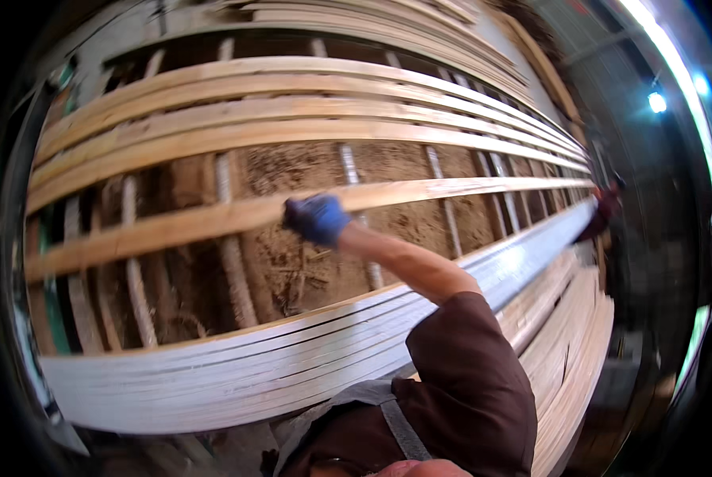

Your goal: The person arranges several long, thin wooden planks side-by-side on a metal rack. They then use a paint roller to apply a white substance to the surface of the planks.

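My right hand (318, 220), in a blue glove with dark fingertips, is closed on a long wooden board (236, 215). My arm stretches forward and to the left over the row of white-painted boards. The held board spans the rack from left to far right and is apart from the other boards; it looks blurred at the left. Beyond it, several bare wooden boards (292, 131) lie side by side. Between me and the held board are several boards with white-painted faces (236, 366), packed together. My left hand is not in view.
Crossbars (232, 270) of the rack carry the boards above a floor strewn with sawdust (308, 270). Another person (606, 211) in dark red stands at the boards' far right end. Raw planks (566, 342) are stacked at my right; more planks (403, 36) lie at the back.
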Available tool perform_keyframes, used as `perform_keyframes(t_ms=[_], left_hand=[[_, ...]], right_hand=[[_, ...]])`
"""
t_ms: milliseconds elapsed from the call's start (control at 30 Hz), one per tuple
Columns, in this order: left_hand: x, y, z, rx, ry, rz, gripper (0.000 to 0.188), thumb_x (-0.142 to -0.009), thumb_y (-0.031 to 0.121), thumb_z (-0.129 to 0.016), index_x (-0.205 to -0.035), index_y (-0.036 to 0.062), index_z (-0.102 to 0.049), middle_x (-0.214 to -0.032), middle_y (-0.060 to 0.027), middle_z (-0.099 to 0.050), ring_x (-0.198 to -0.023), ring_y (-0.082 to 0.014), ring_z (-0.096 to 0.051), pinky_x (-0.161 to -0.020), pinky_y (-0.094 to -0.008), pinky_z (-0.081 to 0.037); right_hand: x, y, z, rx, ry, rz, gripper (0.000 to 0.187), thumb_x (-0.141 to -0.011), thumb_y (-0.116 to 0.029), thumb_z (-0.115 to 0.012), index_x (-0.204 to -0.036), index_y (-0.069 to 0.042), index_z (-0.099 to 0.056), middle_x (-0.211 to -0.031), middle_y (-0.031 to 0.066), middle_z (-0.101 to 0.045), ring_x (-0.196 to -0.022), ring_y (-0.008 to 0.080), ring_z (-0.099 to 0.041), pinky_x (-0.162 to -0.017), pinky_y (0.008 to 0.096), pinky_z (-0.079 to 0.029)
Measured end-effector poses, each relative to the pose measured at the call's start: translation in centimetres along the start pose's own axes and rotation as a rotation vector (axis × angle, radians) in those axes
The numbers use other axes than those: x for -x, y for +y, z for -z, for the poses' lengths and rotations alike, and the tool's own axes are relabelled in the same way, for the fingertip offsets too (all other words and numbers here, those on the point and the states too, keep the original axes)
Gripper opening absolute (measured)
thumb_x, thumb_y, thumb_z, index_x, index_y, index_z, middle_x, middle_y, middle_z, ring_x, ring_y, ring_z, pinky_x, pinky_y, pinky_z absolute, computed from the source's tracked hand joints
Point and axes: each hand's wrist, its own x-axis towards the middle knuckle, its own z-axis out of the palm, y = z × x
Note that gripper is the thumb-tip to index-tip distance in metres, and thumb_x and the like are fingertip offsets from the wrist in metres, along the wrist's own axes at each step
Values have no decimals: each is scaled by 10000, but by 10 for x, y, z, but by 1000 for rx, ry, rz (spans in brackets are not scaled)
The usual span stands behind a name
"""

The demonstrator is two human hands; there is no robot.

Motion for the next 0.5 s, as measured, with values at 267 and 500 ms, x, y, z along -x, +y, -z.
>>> perform_keyframes(t_ms=[267,500], left_hand=[[94,-22,31,139,100,76,370,-961,508,-513,-1050,173,-643,-896,-103,-705,-775,-281,-678,-576,-387,-514],[141,5,-52,176,112,-107,355,-978,323,-562,-1134,16,-650,-992,-191,-716,-836,-305,-713,-745,-409,-597]], right_hand=[[-146,102,4,97,-65,-411,271,-920,-391,-579,-1062,-161,-597,-935,128,-728,-883,336,-695,-730,460,-521],[-163,34,-7,-355,-91,136,201,-956,-272,-598,-1029,-97,-664,-887,124,-719,-714,217,-678,-645,359,-529]])
